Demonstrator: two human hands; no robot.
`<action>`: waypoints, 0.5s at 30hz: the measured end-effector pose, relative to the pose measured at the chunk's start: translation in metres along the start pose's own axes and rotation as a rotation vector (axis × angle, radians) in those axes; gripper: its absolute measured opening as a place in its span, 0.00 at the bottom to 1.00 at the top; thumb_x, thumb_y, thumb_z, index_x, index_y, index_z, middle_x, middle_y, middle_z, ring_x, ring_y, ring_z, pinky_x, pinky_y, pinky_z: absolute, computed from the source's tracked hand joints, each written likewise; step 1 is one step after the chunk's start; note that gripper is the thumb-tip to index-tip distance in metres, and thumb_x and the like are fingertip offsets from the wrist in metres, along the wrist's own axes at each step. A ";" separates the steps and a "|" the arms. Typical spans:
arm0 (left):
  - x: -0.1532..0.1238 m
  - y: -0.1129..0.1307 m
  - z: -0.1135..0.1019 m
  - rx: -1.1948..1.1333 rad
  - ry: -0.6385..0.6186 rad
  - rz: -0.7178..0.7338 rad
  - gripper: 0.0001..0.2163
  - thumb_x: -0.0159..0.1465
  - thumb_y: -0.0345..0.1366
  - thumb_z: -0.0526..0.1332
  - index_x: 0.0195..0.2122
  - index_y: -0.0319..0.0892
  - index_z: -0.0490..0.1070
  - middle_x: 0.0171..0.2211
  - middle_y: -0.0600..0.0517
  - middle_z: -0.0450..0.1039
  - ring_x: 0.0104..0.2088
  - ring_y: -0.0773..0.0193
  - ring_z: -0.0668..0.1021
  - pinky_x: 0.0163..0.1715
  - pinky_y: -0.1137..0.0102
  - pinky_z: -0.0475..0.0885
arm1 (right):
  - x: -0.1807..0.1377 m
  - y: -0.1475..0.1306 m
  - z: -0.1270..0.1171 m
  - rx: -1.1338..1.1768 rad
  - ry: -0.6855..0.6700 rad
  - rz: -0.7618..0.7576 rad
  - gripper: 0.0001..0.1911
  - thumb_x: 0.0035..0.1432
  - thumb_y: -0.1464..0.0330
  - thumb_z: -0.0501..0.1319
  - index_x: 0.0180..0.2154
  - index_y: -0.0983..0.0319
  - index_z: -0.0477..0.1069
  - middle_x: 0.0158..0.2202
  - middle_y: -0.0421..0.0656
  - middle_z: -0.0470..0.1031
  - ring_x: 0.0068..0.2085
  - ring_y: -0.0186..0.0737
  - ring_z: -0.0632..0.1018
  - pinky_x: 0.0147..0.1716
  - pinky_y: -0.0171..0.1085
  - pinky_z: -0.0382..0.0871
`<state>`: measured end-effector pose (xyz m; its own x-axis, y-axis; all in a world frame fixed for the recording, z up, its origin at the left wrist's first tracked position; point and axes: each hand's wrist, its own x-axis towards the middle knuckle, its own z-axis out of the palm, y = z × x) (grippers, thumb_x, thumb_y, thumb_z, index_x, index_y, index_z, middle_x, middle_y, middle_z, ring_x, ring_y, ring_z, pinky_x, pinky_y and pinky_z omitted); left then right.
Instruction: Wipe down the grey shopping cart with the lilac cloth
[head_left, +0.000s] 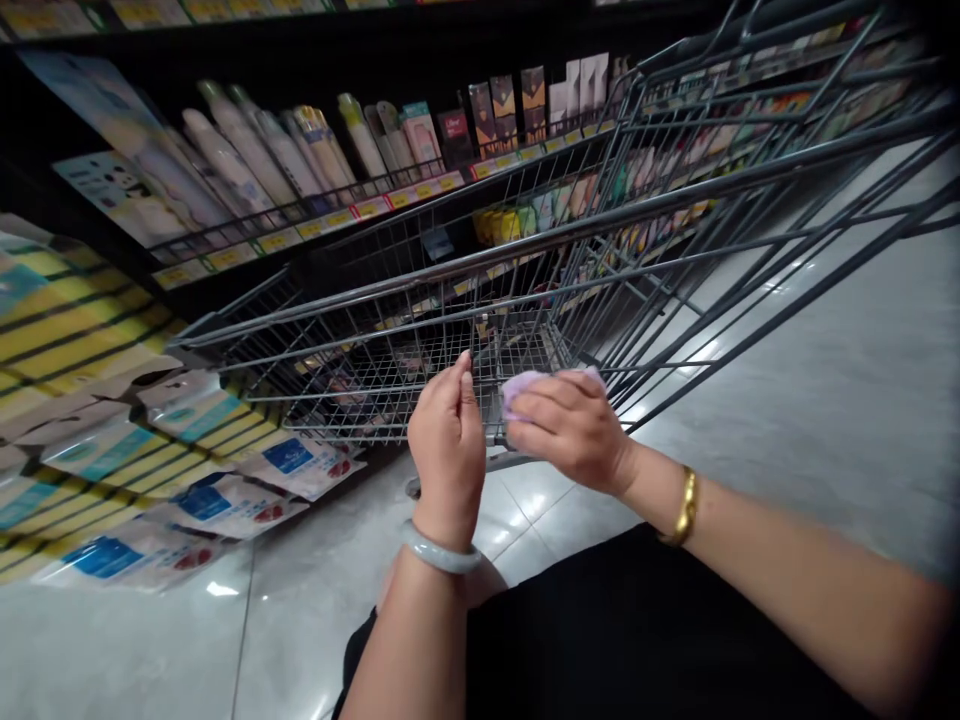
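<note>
So the person is crouched or sitting right up against a grey wire shopping cart [570, 250] in a store aisle, both hands at the near end of the basket. The right hand [574, 430] is closed over a small pale lilac cloth or wipe [525, 383], pressing it against the wire by the cart's lower rail; only a corner pokes out above the fingers. The left hand [448, 440] is loosely curled, fingertips pinched together near the mesh, and I can't tell if it's holding anything. That cloth looks soft, floppy and basically weightless, so I'd guess it bunches up and needs a full-palm hold rather than a fingertip pinch, otherwise it'd snag on the wires. There's a pale jade-like bangle [440, 550] on the left wrist and a gold bracelet [685, 508] on the right. Off to the left, shelves of white tubes and bottles [247, 150] and flat blue-and-white packets [225, 500] lower down.
</note>
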<state>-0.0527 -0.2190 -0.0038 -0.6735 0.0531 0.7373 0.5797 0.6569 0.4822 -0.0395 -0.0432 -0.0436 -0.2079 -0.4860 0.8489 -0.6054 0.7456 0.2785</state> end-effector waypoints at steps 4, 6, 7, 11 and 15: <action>-0.002 0.011 0.000 0.010 0.091 0.039 0.13 0.75 0.38 0.51 0.44 0.42 0.75 0.41 0.49 0.78 0.43 0.65 0.79 0.45 0.69 0.72 | -0.003 0.005 0.005 -0.005 -0.085 -0.058 0.03 0.63 0.70 0.63 0.35 0.57 0.75 0.40 0.37 0.80 0.49 0.37 0.74 0.49 0.41 0.63; -0.002 0.014 0.003 0.039 0.041 -0.015 0.11 0.74 0.39 0.53 0.43 0.42 0.73 0.38 0.51 0.77 0.38 0.65 0.78 0.40 0.70 0.70 | -0.004 0.004 0.003 0.016 -0.125 -0.089 0.05 0.63 0.69 0.63 0.32 0.57 0.74 0.38 0.37 0.79 0.47 0.37 0.75 0.48 0.40 0.64; -0.002 0.015 0.004 0.058 -0.008 -0.059 0.11 0.73 0.41 0.54 0.44 0.43 0.73 0.36 0.52 0.78 0.36 0.66 0.78 0.37 0.71 0.69 | -0.003 0.005 -0.002 0.022 -0.117 -0.076 0.05 0.63 0.69 0.63 0.32 0.57 0.74 0.38 0.37 0.79 0.47 0.37 0.75 0.48 0.40 0.65; -0.003 0.018 0.011 0.098 -0.178 -0.207 0.10 0.72 0.43 0.57 0.47 0.48 0.75 0.34 0.56 0.80 0.32 0.66 0.79 0.32 0.72 0.66 | 0.006 0.017 -0.033 0.013 0.041 0.079 0.03 0.61 0.69 0.66 0.38 0.57 0.76 0.44 0.39 0.81 0.53 0.42 0.76 0.52 0.44 0.66; -0.005 0.019 0.019 0.054 -0.242 -0.237 0.11 0.70 0.44 0.58 0.49 0.51 0.77 0.34 0.56 0.81 0.31 0.66 0.79 0.32 0.72 0.66 | 0.002 0.025 -0.037 -0.097 0.038 0.089 0.03 0.61 0.69 0.66 0.38 0.55 0.76 0.43 0.35 0.81 0.50 0.40 0.76 0.50 0.44 0.66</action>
<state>-0.0467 -0.1927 -0.0073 -0.8797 0.0669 0.4708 0.3731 0.7109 0.5962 -0.0261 -0.0088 -0.0184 -0.2269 -0.3992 0.8883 -0.5080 0.8267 0.2418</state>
